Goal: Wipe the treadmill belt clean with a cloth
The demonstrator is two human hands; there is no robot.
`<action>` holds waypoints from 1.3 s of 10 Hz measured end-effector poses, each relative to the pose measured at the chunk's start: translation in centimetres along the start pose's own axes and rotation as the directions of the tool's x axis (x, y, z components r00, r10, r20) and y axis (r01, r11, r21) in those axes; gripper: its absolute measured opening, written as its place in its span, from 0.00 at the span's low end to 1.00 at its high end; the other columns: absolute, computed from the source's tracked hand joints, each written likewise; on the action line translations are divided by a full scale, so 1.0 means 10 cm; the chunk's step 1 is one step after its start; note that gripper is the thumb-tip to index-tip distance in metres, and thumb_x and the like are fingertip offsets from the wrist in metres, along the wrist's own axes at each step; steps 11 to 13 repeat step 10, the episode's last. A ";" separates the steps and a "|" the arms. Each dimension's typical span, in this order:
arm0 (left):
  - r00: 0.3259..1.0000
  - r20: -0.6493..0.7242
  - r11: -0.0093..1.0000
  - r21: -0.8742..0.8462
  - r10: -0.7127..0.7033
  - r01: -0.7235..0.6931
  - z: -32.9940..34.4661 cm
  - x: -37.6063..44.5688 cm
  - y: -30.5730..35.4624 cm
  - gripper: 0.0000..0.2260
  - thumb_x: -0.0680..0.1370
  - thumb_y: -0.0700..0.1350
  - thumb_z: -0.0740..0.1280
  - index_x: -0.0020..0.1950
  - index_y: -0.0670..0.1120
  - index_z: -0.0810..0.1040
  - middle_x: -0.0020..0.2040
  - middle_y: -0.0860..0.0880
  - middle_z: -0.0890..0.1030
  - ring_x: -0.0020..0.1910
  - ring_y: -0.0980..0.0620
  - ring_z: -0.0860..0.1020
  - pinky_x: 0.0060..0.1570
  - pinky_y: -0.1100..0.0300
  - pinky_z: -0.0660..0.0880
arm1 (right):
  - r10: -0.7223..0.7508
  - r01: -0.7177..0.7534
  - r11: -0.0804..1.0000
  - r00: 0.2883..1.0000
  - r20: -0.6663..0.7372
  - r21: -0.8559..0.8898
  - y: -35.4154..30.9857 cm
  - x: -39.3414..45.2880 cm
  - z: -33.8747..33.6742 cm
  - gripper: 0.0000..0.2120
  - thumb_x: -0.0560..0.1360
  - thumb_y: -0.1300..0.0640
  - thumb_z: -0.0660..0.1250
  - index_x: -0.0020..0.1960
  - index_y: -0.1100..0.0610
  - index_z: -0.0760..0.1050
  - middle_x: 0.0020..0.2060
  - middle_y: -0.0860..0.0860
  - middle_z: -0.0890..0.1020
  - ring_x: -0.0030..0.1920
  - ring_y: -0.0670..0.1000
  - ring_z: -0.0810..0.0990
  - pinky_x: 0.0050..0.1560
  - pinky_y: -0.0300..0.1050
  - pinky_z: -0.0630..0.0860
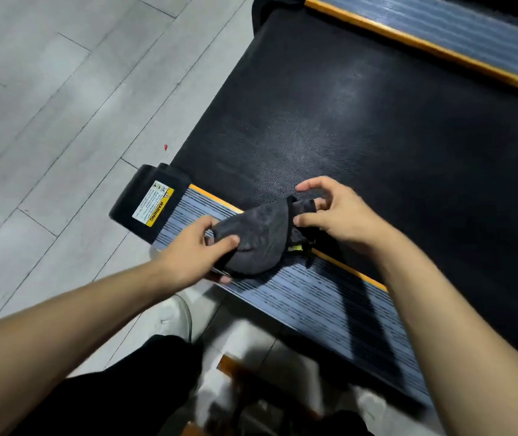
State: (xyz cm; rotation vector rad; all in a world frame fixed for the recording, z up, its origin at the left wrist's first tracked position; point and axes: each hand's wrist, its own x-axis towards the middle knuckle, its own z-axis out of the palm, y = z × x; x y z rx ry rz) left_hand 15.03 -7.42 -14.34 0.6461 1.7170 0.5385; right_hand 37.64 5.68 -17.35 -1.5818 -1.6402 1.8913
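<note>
You are gripping the dark cloth [259, 239] with your left hand [193, 256] and pinching its other end with your right hand [337, 215], low centre of the frame, over the ribbed side rail [314, 297] beside the black treadmill belt [361, 127].

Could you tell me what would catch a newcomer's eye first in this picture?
Most likely the dark grey cloth at the centre, held between both hands: the left hand grips its near end and the right hand pinches its far end, over the ribbed side rail with its orange strip. Next, the wide black treadmill belt filling the upper right, and the yellow warning label on the black end cap at the rail's left end.
</note>
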 end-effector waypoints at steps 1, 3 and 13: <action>0.998 0.009 0.993 0.095 -0.069 0.068 -0.05 -0.10 -0.10 0.12 0.79 0.45 0.71 0.54 0.37 0.76 0.52 0.32 0.81 0.45 0.37 0.85 0.42 0.41 0.85 | 0.015 -0.022 0.998 0.992 -0.129 -0.053 -0.03 -0.04 0.30 0.23 0.59 0.56 0.76 0.52 0.43 0.77 0.36 0.55 0.73 0.36 0.52 0.72 0.42 0.51 0.77; 0.993 0.025 0.981 0.161 -0.115 0.110 -0.25 -0.11 -0.32 0.12 0.81 0.49 0.69 0.49 0.40 0.79 0.39 0.42 0.81 0.34 0.46 0.81 0.40 0.50 0.85 | -0.023 -0.027 0.959 0.985 -0.174 -0.282 -0.17 0.03 0.75 0.15 0.67 0.58 0.74 0.51 0.45 0.78 0.43 0.48 0.81 0.44 0.49 0.79 0.49 0.44 0.77; 0.958 0.031 0.479 0.861 0.284 -0.170 -0.62 -0.38 0.21 0.20 0.83 0.55 0.59 0.74 0.51 0.70 0.69 0.47 0.75 0.66 0.40 0.74 0.64 0.47 0.70 | -0.263 0.029 0.626 0.949 -0.175 -0.779 -0.74 -0.63 1.14 0.30 0.77 0.53 0.63 0.77 0.49 0.59 0.75 0.52 0.66 0.71 0.56 0.68 0.68 0.54 0.67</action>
